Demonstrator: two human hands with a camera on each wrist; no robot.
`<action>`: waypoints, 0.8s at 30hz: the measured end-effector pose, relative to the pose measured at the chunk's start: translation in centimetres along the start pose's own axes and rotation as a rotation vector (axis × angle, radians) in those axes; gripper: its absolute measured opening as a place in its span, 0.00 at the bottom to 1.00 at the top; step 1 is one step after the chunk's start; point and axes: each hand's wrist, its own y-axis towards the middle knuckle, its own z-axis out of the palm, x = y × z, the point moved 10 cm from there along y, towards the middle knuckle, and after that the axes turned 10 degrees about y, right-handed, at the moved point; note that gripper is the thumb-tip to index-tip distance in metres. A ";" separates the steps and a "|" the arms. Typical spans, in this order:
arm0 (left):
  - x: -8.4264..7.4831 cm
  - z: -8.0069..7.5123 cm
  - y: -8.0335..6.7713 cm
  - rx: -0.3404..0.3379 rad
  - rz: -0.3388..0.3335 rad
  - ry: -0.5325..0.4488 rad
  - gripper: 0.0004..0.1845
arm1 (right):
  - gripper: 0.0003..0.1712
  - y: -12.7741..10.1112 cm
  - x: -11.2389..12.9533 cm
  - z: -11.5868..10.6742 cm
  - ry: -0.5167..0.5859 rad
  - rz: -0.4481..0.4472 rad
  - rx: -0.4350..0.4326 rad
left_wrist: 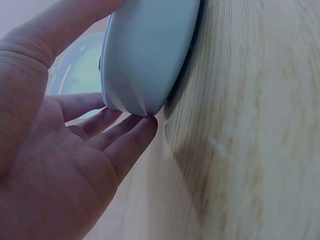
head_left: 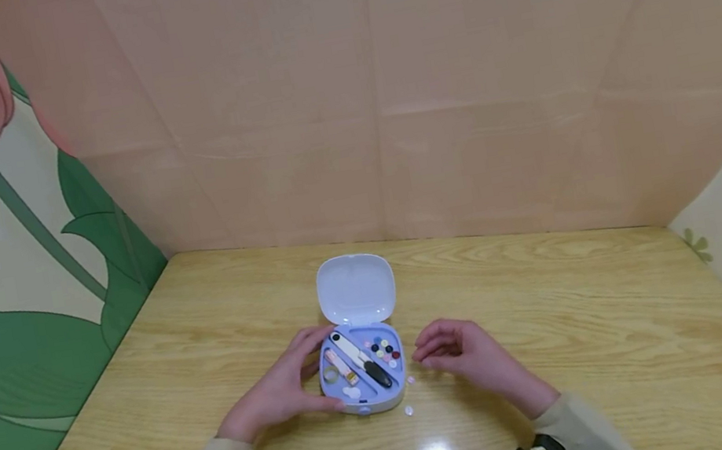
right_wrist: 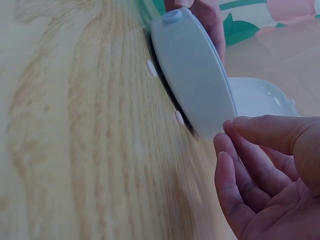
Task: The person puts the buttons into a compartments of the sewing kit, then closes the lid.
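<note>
A small lavender box (head_left: 374,407) stands on the table with its lid (head_left: 356,289) raised at the back. My left hand (head_left: 287,384) grips its left side, thumb at the front and fingers round the back corner. Inside lie a white-and-black tool (head_left: 363,358) with a ringed end, a slim pale stick-like piece (head_left: 341,367), a ring-shaped item (head_left: 331,374) and several coloured buttons (head_left: 385,350) in the right compartment. My right hand (head_left: 465,355) hovers just right of the box, fingers loosely curled and thumb close to the index fingertip. Nothing shows between them.
Two small pale buttons, a pink one (head_left: 411,380) and a whitish one (head_left: 409,410), lie on the wooden table (head_left: 603,344) by the box's front right. A plain pinkish backdrop (head_left: 382,94) rises behind the table, with flower-printed panels (head_left: 48,325) at both sides.
</note>
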 end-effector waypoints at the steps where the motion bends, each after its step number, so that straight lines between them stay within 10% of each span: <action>1: 0.0 0.0 0.0 0.000 0.001 -0.002 0.56 | 0.14 0.0 -0.1 0.1 -0.002 0.006 -0.001; 24: -0.2 0.1 -0.1 0.002 0.006 -0.017 0.55 | 0.15 0.2 -0.7 1.5 -0.016 -0.003 0.060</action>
